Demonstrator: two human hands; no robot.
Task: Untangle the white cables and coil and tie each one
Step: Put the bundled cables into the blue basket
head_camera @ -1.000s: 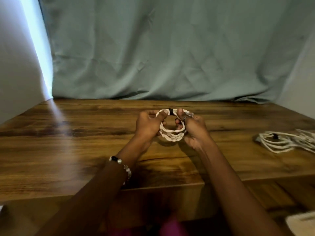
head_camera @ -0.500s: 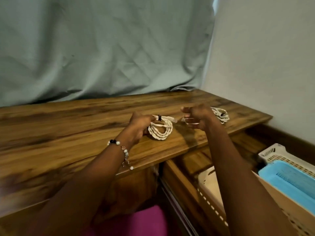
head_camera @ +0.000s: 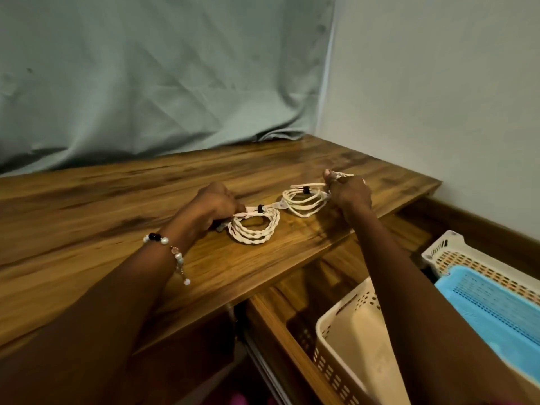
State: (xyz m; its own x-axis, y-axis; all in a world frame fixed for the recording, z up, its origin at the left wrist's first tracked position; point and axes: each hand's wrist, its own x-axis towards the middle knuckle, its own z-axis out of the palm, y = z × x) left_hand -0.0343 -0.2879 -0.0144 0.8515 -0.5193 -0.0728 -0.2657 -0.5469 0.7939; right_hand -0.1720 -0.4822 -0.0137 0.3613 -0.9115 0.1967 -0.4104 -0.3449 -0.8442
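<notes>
**Two coils tied, a third unclear**

Since a second ago, I have set the braided coil (head_camera: 253, 226) on the table (head_camera: 117, 206), my left hand (head_camera: 214, 204) pinching it. My right hand (head_camera: 349, 194) grips the second tied coil (head_camera: 304, 201) beside it; any further cable behind is hidden.

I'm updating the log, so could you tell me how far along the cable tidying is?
Two white cable coils look done, each banded with a black tie: the twisted coil gripped by the left hand, and the smooth coil at the right hand. Whether more remain beyond that hand is unclear.
</notes>
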